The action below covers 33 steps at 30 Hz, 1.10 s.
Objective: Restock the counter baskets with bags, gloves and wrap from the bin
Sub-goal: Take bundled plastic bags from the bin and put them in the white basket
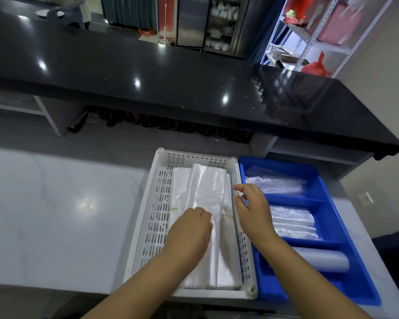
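A white perforated basket [145,229] on the pale counter holds bundles of white plastic bags [207,187] tied with rubber bands. My left hand [189,231] lies on the top bundle, fingers curled down onto the plastic. My right hand [251,210] hovers over the basket's right wall, fingers relaxed and holding nothing. To the right stands a blue divided bin [327,203]. It contains packs of clear plastic [274,184] at the back, more clear packs [293,221] in the middle, and a roll of wrap [323,261] in the front section.
The pale counter [55,215] stretches left of the basket. Beyond it runs a higher black glossy counter [171,77]. White metal shelving [309,42] with red bags stands at the back right. A wall socket [365,199] sits to the right.
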Each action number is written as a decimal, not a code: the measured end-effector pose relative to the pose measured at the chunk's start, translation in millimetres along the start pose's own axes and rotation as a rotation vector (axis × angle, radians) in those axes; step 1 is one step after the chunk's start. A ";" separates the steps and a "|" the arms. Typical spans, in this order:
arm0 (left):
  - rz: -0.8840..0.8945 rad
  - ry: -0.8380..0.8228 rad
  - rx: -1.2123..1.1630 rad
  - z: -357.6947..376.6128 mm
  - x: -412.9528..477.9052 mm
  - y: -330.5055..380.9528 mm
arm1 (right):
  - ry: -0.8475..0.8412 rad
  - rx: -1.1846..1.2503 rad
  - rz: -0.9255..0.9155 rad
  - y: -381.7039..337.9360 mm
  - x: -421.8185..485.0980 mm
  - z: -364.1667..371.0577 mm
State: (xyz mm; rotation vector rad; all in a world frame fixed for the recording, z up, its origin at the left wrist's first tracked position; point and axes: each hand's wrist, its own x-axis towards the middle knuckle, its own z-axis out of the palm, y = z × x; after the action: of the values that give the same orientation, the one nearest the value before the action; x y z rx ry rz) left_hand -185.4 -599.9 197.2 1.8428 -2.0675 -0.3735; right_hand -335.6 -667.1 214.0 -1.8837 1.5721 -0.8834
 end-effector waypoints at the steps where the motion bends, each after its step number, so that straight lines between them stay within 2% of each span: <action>1: 0.056 0.009 -0.001 2.2 0.2 -6.2 | -0.046 -0.036 -0.016 1.4 1.2 1.4; 5: 0.274 -0.240 0.035 17.2 -2.9 -16.6 | -0.409 -0.353 -0.118 3.8 10.3 19.5; 7: 0.335 -0.295 0.075 24.7 -6.6 -19.6 | -0.545 -0.503 -0.157 5.7 17.0 29.7; 11: 0.398 -0.311 0.139 30.0 -10.6 -25.3 | -0.622 -0.740 -0.237 10.2 38.0 41.3; 17: 0.434 -0.418 0.099 30.5 -18.6 -32.6 | -0.635 -0.831 -0.298 10.5 66.0 51.6; 21: 0.390 -0.360 0.114 34.3 -15.7 -28.9 | -0.612 -0.837 -0.343 4.5 76.4 57.3; 26: 0.313 -0.291 0.082 23.3 -17.3 -15.8 | -0.437 -0.804 -0.394 -8.7 69.4 47.6; 30: 0.019 -0.012 0.030 -11.6 -30.4 -14.5 | -0.339 -0.671 -0.460 -23.0 53.1 28.4; 33: -0.126 0.189 0.127 -38.6 -52.2 -6.6 | -0.347 -0.642 -0.570 -33.9 33.1 19.1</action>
State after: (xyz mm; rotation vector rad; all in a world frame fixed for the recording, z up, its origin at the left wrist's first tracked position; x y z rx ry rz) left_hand -158.1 -547.7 225.2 2.0038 -1.8926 -0.0957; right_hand -295.8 -693.6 231.9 -2.8390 1.1915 -0.2108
